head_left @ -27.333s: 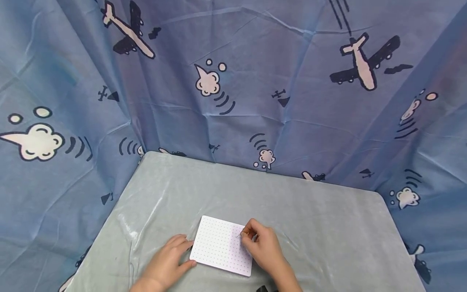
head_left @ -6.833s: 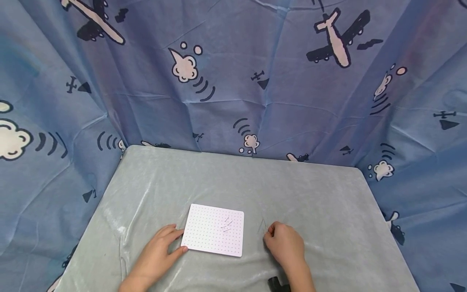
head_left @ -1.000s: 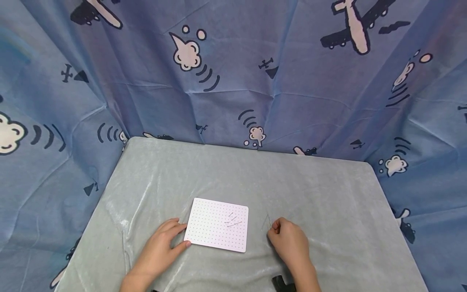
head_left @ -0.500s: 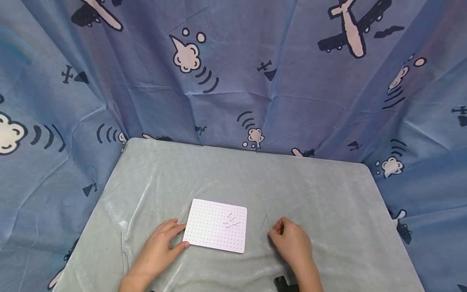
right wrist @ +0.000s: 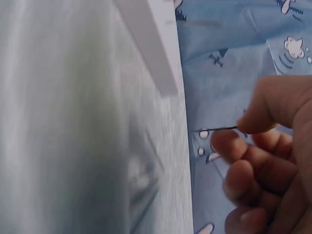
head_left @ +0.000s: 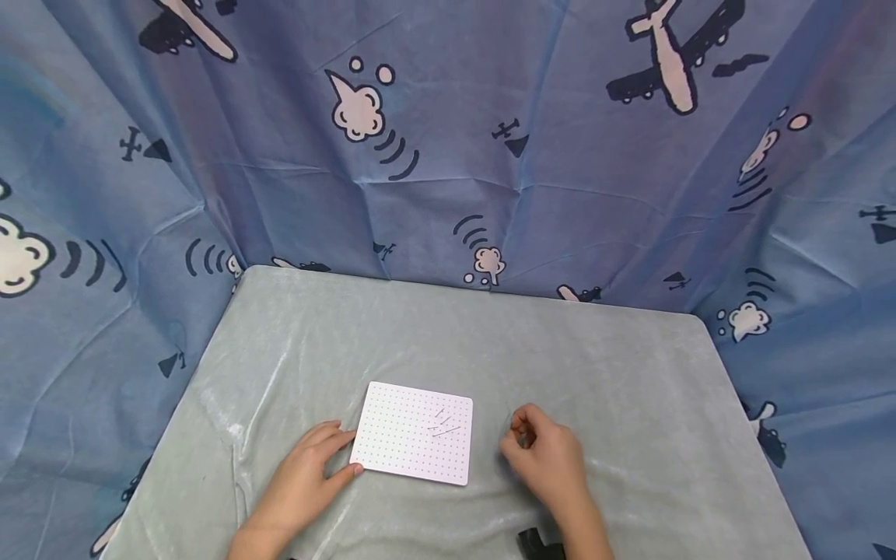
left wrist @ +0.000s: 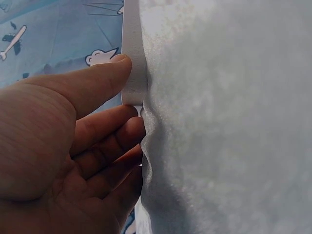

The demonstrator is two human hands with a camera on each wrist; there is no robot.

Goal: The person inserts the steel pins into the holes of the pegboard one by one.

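A white board (head_left: 399, 443) dotted with rows of small holes lies on the grey cloth. Several thin needles (head_left: 446, 432) stand at a slant on its right half. My left hand (head_left: 308, 474) touches the board's near left corner, thumb on the front edge and index finger at the left side; its fingers look relaxed. Just right of the board, my right hand (head_left: 549, 455) pinches a thin dark needle (right wrist: 217, 129) between thumb and index finger, raised off the cloth. Faint thin needles (head_left: 509, 418) lie on the cloth by that hand, partly hidden by it.
Grey cloth (head_left: 336, 334) covers the table, with some wrinkles near the front. A blue curtain (head_left: 448, 155) printed with planes and clouds hangs behind and at both sides. A black object (head_left: 539, 544) shows by the right wrist at the bottom.
My right hand has moved slightly left and up from the needles on the cloth, and now lifts one. The left hand and board stay put. Since much earlier, needles have appeared on the board.
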